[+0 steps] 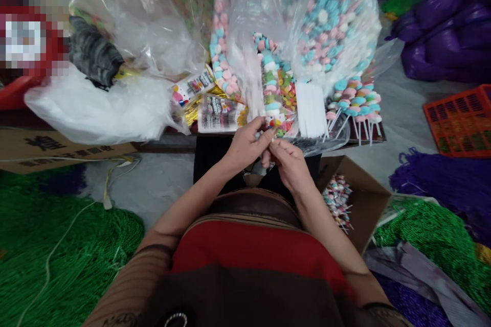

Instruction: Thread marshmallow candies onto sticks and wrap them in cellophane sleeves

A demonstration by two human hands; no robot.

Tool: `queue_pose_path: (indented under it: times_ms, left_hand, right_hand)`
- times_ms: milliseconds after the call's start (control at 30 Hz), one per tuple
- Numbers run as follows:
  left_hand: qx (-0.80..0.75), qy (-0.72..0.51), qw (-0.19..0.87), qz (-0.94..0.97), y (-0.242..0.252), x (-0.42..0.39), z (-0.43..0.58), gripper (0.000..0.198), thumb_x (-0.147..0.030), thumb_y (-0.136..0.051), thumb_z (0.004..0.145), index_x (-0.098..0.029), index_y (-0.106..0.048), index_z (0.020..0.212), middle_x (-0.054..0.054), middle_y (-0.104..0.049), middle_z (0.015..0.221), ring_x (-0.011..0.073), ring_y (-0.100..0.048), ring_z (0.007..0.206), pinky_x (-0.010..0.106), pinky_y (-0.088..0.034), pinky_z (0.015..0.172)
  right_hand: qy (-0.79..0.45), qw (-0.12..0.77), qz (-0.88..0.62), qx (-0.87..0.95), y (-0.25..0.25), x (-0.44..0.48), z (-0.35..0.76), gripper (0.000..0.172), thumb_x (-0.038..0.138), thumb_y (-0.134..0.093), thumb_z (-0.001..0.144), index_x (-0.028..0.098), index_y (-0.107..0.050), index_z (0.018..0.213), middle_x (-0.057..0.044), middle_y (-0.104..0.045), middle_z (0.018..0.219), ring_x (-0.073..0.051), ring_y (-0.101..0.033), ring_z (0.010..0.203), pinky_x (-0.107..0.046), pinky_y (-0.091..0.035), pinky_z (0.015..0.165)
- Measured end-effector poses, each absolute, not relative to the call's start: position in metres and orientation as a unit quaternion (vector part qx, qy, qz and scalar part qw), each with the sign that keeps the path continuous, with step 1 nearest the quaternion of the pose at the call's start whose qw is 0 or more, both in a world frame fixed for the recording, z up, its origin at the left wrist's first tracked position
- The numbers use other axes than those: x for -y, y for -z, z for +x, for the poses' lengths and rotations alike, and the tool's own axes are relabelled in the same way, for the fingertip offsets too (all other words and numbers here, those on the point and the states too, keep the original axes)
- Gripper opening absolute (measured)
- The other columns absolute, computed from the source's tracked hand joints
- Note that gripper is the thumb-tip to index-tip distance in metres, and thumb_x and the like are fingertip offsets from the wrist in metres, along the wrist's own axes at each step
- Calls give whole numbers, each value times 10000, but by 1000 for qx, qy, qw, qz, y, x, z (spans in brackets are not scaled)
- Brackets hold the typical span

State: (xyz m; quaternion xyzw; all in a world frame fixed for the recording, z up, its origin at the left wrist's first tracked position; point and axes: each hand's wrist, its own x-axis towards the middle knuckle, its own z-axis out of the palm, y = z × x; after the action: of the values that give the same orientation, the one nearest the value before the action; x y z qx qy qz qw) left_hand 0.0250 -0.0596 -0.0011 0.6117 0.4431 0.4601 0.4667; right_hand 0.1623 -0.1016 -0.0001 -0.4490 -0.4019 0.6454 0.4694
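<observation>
A candy skewer [270, 84] of blue, white and green pieces stretches away from me in a clear printed wrapper. At its near end, my left hand [251, 142] pinches the wrapper with thumb and fingers. Close against it, my right hand [288, 159] is closed on the same end; its fingertips hide the exact grip. Flat printed wrappers [220, 112] lie left of my hands, with gold twist ties [195, 108] among them. White sticks [310, 107] lie in a bundle to the right, beside a pile of finished candy skewers [356, 99].
Big clear bags of pink and blue candies [326, 15] stand at the back. Below right, an open cardboard box [366, 204] holds wrapped skewers. An orange crate [460, 122] is on the floor at right. Green bead strands [69, 245] cover the floor at left.
</observation>
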Motion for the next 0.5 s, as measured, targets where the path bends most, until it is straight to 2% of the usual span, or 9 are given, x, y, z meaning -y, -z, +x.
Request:
queue_pose_path:
  times_ms: [100,200,300,500]
  left_hand:
    - [-457,-429,311,714,3,55,23,227,-400,-497,990,-219,-598,897,35,-689,842,177,-638,786,339,-505,762]
    - [-458,-430,224,745,5,53,20,226,-364,-445,1013,-218,-612,971,66,-728,923,193,-667,864,361,-515,831]
    - [-468,-431,221,739,6,56,21,195,-356,-501,992,-211,-596,1081,60,-727,940,188,-677,882,353,-518,859]
    - [-503,-448,248,696,2,58,30,373,-426,-684,871,-202,-558,1141,53,-682,955,211,-659,908,348,-495,862]
  right_hand:
    - [-599,498,-461,425,4,103,160,324,533,-715,879,219,-671,818,40,-653,615,-107,-558,545,-247,-467,574]
    - [-598,511,-451,421,6,104,159,306,535,-712,886,230,-679,887,51,-638,623,-112,-570,558,-251,-474,585]
    - [-610,515,-435,417,7,105,157,322,542,-688,907,223,-674,862,43,-639,638,-112,-564,566,-257,-469,599]
    - [-565,506,-448,473,14,106,156,365,525,-645,949,217,-648,754,45,-601,617,-109,-516,572,-257,-410,591]
